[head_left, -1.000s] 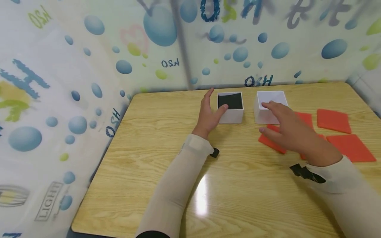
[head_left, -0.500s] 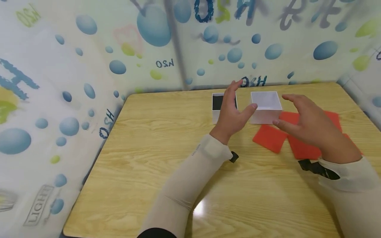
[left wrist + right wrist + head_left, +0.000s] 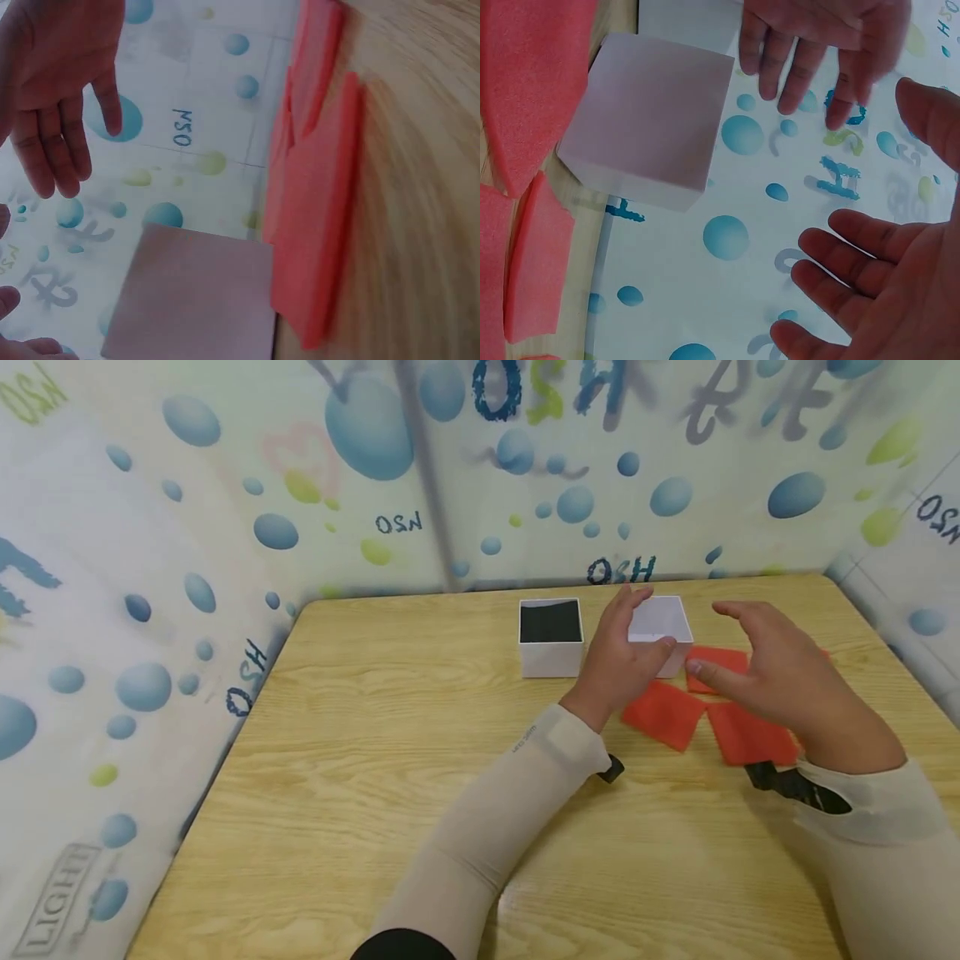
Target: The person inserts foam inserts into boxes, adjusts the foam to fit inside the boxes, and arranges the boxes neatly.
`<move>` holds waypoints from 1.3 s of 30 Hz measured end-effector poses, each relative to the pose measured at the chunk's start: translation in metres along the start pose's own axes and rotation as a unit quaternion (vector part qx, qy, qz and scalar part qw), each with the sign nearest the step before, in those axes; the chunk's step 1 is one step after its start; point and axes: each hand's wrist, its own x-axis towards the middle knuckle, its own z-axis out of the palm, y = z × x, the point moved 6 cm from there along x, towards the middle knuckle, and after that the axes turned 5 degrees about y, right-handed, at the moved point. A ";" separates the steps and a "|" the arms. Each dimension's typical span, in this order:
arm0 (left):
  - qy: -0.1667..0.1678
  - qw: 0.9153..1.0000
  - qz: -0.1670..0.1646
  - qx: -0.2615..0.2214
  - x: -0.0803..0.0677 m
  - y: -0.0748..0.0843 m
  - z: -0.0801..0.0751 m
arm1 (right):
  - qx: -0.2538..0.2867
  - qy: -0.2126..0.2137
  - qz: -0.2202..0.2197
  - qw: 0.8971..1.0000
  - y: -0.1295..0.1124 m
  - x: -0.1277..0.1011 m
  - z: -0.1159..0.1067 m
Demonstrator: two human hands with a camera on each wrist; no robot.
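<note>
At the far middle of the pale wood-grain bench (image 3: 390, 760), two small white cardboard boxes stand side by side. The one on the left, a white box with a black lining (image 3: 551, 636), stands clear of both hands. The plain white cube-shaped box (image 3: 663, 625) to its right sits between the hands. The left hand (image 3: 621, 653) is raised in front of this box with fingers straight and loosely spread, its thumb near the box's front edge; whether it touches the box cannot be told. The right hand (image 3: 772, 672) hovers just to the box's right, palm turned toward the left hand, fingers relaxed and apart, holding nothing. In the right wrist view the same white box (image 3: 649, 120) shows its flat side, with the open fingers of the other hand above it and no finger curled round it.

Flat orange-red foam squares (image 3: 663, 714) lie on the bench just before and to the right of the plain box, some overlapping, partly under the right hand. Both forearms wear beige sleeves (image 3: 487, 827). A bubble-patterned sheet (image 3: 360, 485) lines the walls around the bench.
</note>
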 end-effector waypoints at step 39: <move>-0.006 0.985 -0.158 -0.064 0.009 -0.065 0.017 | -0.079 -0.183 0.048 0.979 0.025 0.007 0.055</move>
